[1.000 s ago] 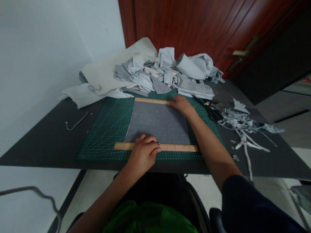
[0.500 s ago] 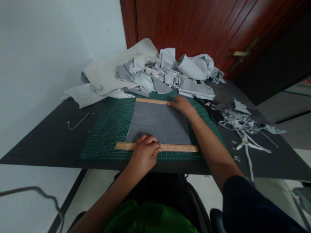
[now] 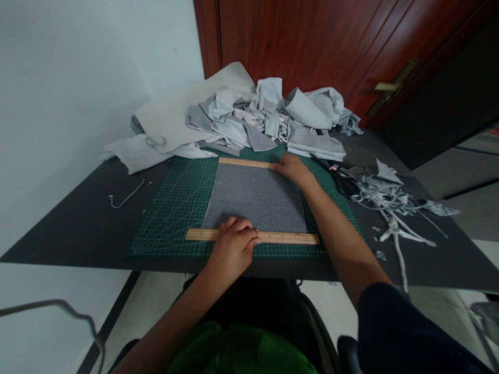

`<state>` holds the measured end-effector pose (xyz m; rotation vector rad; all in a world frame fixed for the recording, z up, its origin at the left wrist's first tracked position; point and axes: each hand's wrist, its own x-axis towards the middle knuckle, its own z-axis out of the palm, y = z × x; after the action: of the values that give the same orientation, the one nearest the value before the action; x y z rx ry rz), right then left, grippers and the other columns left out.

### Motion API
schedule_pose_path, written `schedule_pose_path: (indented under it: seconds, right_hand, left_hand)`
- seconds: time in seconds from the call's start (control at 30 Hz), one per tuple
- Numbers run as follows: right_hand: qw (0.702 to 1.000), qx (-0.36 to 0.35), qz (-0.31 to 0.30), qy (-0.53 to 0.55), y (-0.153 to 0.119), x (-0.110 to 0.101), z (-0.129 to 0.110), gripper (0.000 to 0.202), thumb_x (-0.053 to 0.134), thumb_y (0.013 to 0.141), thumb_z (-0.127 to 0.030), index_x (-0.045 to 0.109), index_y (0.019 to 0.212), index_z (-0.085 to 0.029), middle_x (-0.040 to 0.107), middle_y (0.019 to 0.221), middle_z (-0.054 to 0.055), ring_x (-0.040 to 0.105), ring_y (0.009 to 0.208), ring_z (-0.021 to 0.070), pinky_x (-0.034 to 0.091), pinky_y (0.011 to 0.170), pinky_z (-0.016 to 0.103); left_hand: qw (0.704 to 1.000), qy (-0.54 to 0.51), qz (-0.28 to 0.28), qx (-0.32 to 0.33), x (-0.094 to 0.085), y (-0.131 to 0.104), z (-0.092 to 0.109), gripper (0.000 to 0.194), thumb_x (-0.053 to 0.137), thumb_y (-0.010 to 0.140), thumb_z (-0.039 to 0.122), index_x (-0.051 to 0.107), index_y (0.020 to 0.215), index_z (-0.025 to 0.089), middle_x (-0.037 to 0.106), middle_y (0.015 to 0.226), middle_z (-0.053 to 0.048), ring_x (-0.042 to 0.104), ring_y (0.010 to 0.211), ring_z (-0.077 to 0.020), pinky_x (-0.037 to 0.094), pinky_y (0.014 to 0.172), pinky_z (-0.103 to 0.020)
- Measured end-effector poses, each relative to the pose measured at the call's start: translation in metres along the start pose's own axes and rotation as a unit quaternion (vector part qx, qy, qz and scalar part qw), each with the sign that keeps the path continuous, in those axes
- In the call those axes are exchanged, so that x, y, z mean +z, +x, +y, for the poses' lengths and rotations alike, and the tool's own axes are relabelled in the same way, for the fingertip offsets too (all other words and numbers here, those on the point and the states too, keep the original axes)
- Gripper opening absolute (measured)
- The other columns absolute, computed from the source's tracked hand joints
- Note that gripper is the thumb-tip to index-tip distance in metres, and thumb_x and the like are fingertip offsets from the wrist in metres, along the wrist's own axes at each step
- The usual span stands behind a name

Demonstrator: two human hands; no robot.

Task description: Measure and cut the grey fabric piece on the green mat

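A grey piece of fabric (image 3: 253,197) lies flat on a green cutting mat (image 3: 167,208). Along its near edge runs a wooden ruler (image 3: 288,237), gripped around the middle by my left hand (image 3: 234,243), fingers closed. A second wooden ruler (image 3: 241,162) lies along the fabric's far edge. My right hand (image 3: 290,167) is closed on that ruler's right part and hides its right end. Both rulers rest flat, roughly parallel to each other.
Behind the mat is a heap of grey and cream cloth (image 3: 230,114). Black-handled scissors (image 3: 343,183) lie right of the mat beside tangled fabric scraps (image 3: 390,197). A loose cord (image 3: 128,195) lies on the dark table (image 3: 86,213) at left. A wooden door (image 3: 312,47) stands behind.
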<state>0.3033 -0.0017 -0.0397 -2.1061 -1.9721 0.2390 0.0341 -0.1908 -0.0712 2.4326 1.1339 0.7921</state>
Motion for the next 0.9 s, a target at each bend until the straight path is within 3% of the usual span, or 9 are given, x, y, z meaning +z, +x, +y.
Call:
schedule_pose_path:
  seconds: [0.9]
  right_hand:
    - [0.999, 0.029, -0.001, -0.019, -0.001, -0.0001, -0.0075, 0.034, 0.066, 0.093, -0.045, 0.067, 0.11, -0.015, 0.074, 0.112, 0.019, 0.069, 0.106, 0.0352, 0.054, 0.089, 0.044]
  left_hand:
    - [1.0, 0.01, 0.005, 0.011, 0.0002, -0.0019, -0.0004, 0.007, 0.069, 0.092, 0.016, 0.074, 0.089, 0.02, 0.069, 0.094, -0.004, 0.055, 0.093, -0.0244, 0.044, 0.082, -0.041]
